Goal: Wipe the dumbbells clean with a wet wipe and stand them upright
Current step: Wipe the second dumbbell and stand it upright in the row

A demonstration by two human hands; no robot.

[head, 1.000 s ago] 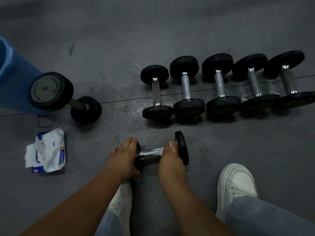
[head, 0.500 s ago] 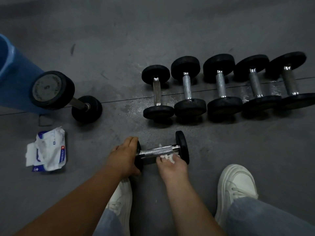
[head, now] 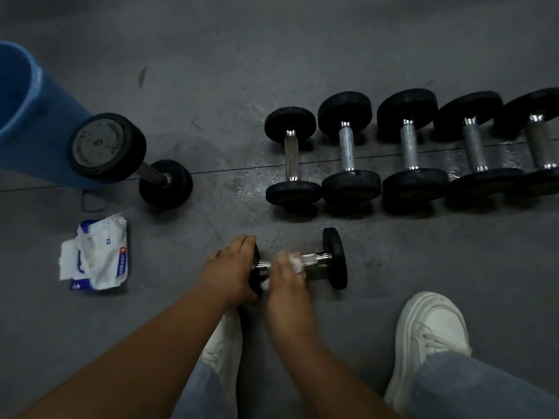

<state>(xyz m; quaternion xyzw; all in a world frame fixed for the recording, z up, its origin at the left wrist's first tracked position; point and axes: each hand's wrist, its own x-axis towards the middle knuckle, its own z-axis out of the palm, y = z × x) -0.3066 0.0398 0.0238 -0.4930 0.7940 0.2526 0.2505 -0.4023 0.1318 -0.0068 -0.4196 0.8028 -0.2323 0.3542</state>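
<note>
A small black dumbbell (head: pixel 329 259) with a chrome handle lies on its side on the grey floor in front of me. My left hand (head: pixel 230 270) grips its left weight plate and holds it still. My right hand (head: pixel 287 273) is wrapped over the handle with a white wet wipe (head: pixel 295 263) pinched under its fingers. Only the right part of the handle and the right plate show. Several larger dumbbells (head: pixel 349 149) lie side by side in a row beyond it. One dumbbell (head: pixel 121 152) stands upright at the left.
A blue bin (head: pixel 27 116) stands at the far left behind the upright dumbbell. An open pack of wet wipes (head: pixel 96 255) lies on the floor at the left. My white shoes (head: pixel 429 334) are planted close below the hands.
My right hand with the wipe has slid left along the handle, from the right plate toward the left one. The left hand has stayed on its plate.
</note>
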